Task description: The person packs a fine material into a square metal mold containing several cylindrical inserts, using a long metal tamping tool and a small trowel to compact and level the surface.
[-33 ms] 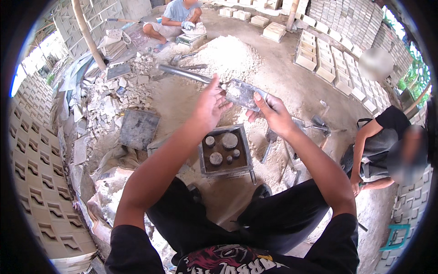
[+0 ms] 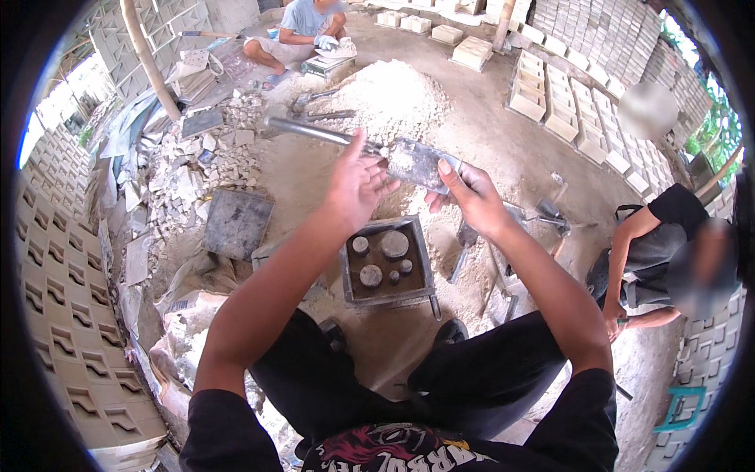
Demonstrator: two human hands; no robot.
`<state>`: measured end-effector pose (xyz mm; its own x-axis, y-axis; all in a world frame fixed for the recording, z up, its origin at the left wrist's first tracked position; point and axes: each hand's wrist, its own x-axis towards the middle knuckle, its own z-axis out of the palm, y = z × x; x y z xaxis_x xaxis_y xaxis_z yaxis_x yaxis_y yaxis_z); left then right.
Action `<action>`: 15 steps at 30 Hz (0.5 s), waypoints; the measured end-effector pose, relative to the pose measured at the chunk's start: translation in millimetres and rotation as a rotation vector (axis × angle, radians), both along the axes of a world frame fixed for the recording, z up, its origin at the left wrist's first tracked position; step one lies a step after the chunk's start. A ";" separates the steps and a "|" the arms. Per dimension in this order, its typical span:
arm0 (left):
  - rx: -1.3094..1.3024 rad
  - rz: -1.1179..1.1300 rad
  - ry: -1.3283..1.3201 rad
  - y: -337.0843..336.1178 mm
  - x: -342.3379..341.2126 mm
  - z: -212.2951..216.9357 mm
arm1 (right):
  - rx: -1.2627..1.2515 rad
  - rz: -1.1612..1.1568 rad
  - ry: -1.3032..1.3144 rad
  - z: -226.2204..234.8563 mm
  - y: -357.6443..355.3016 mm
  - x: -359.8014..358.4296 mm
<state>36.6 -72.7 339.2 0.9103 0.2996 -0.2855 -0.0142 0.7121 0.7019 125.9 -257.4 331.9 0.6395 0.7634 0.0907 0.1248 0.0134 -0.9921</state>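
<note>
I'm standing in a block-making workshop: pale patterned blocks with cut-out openings [image 2: 63, 307] are lining the left side, rectangular cream blocks [image 2: 524, 104] are sitting in rows on dusty brown ground [image 2: 484, 106], a powdery white heap [image 2: 389, 98] is rising, and a grey flat-bladed metal trowel [image 2: 415, 164] is being handled.

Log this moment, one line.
left hand: open by metal tool, contact unclear | right hand: grips blade end | below: box, round pieces inside | ahead: powder heap

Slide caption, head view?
Right grip holding a flat-bladed metal tool; on the ground, five round pieces in a square frame.
</note>
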 end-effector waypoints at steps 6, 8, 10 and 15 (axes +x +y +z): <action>-0.363 -0.086 0.079 20.0 8.2 -16.4 | -0.089 0.000 0.069 -0.9 9.8 9.1; -0.423 -0.146 0.054 30.8 14.9 -26.8 | -0.056 0.013 0.188 -5.1 19.8 15.7; -0.442 -0.120 -0.020 29.5 34.9 -35.0 | -0.119 -0.069 0.169 8.7 25.8 30.8; -0.454 -0.004 -0.259 29.4 76.2 27.0 | -0.005 -0.154 0.322 66.3 28.2 22.8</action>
